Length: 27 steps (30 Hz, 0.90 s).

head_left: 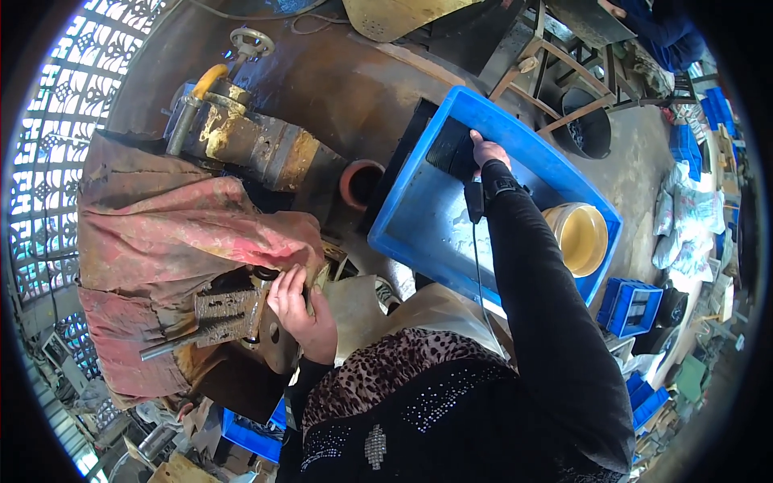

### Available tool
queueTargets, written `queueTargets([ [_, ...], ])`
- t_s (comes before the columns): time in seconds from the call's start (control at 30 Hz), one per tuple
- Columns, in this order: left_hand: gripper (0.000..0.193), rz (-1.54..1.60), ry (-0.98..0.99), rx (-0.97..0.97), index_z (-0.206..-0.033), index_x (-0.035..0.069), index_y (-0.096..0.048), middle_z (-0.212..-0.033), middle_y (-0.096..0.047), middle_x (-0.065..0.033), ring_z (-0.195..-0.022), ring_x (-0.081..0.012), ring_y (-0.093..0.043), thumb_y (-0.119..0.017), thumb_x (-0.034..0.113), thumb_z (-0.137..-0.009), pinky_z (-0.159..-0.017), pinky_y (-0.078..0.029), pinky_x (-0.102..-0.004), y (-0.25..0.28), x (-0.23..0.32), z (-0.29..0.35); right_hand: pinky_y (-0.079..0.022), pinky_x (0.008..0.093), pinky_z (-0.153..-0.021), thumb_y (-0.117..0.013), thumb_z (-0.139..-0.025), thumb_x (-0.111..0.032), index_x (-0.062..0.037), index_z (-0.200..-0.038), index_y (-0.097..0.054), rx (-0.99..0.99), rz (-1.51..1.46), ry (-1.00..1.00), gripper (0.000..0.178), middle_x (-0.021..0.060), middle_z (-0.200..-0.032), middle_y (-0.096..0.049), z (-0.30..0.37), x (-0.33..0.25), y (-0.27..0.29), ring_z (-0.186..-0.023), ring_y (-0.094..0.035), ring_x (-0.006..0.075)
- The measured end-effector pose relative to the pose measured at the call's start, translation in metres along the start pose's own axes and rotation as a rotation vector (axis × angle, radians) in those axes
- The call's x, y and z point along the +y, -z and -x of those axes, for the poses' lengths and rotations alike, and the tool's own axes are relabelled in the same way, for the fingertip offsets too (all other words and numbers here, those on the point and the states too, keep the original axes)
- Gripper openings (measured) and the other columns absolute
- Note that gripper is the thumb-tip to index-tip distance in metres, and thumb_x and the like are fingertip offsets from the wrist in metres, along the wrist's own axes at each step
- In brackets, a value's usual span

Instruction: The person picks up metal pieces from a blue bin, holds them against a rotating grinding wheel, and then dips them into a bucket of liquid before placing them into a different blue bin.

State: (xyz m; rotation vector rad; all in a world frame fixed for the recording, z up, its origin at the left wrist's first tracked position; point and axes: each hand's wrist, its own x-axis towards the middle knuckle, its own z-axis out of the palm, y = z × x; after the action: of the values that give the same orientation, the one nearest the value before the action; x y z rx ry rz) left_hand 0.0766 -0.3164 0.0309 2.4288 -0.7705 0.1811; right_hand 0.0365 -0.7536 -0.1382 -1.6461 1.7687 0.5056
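My right hand [488,151] reaches into a large blue bin [515,129]. It is closed at the end of a stack of thin black pieces [448,153] lying against the bin's left wall; some of its fingers are hidden. A dark device with a cable [474,201] hangs at that wrist. My left hand [304,312] rests at the machine on the left, fingers stretched out and thumb apart. Its fingertips touch the area by a worn metal block [229,314] and the edge of a stained red cloth [185,213] draped over the machine. I see nothing held in it.
A cream bucket [581,239] stands in the bin's right end. Beyond the cloth are a rusty machine body [266,149] and a handwheel [252,43]. A black tub [584,125], a small blue crate [630,307] and another person's sleeve [672,36] are to the right.
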Motion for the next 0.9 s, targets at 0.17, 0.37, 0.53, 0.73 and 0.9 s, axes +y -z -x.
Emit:
queueTargets([
  [0.17,0.036,-0.004,-0.012,0.006,-0.116,-0.001,-0.061,-0.119,-0.061,-0.0142,-0.118,-0.0356,-0.050,-0.060,0.001,-0.080,-0.102,-0.036,-0.0455,0.000,-0.001,0.000,-0.048,0.0338,-0.092,-0.036,-0.088,-0.076,-0.0088,-0.129,-0.062,-0.012,-0.029,-0.013,0.083,0.0090,-0.112,-0.071,0.017,-0.006,0.008,-0.098,-0.070,0.0244],
  [0.37,0.035,-0.016,-0.017,-0.005,-0.115,-0.002,-0.061,-0.119,-0.061,-0.0145,-0.117,-0.0358,-0.050,-0.060,0.001,-0.080,-0.102,-0.036,-0.0454,0.000,0.002,-0.001,-0.041,0.0357,-0.103,-0.036,-0.086,-0.080,-0.0114,-0.138,-0.054,0.056,0.046,0.026,0.088,0.0088,-0.138,-0.057,-0.003,-0.015,0.000,-0.126,-0.056,0.0228],
  [0.53,0.035,-0.028,-0.012,-0.018,-0.115,-0.002,-0.061,-0.119,-0.061,-0.0145,-0.117,-0.0359,-0.050,-0.060,0.001,-0.080,-0.103,-0.035,-0.0454,0.000,0.002,-0.002,-0.037,0.0372,-0.109,-0.036,-0.085,-0.080,-0.0124,-0.141,-0.051,0.031,0.072,-0.033,0.088,0.0094,-0.144,-0.050,-0.012,-0.014,-0.005,-0.133,-0.048,0.0235],
  [0.73,0.036,0.001,-0.034,0.004,-0.115,-0.002,-0.061,-0.118,-0.061,-0.0139,-0.117,-0.0357,-0.050,-0.060,0.000,-0.079,-0.102,-0.036,-0.0453,0.000,-0.001,0.000,-0.045,0.0373,-0.099,-0.036,-0.086,-0.079,-0.0101,-0.135,-0.057,0.010,-0.016,0.038,0.087,0.0085,-0.126,-0.065,0.000,-0.006,0.003,-0.098,-0.071,0.0255],
  [0.9,0.037,0.014,-0.059,0.021,-0.114,-0.001,-0.062,-0.117,-0.062,-0.0136,-0.117,-0.0355,-0.051,-0.061,-0.001,-0.077,-0.102,-0.037,-0.0451,-0.001,-0.003,0.001,-0.051,0.0392,-0.088,-0.052,-0.081,-0.077,0.0061,-0.130,-0.048,-0.033,-0.108,0.233,0.097,0.0207,-0.106,-0.069,0.012,0.043,0.003,-0.070,-0.072,0.0281],
])
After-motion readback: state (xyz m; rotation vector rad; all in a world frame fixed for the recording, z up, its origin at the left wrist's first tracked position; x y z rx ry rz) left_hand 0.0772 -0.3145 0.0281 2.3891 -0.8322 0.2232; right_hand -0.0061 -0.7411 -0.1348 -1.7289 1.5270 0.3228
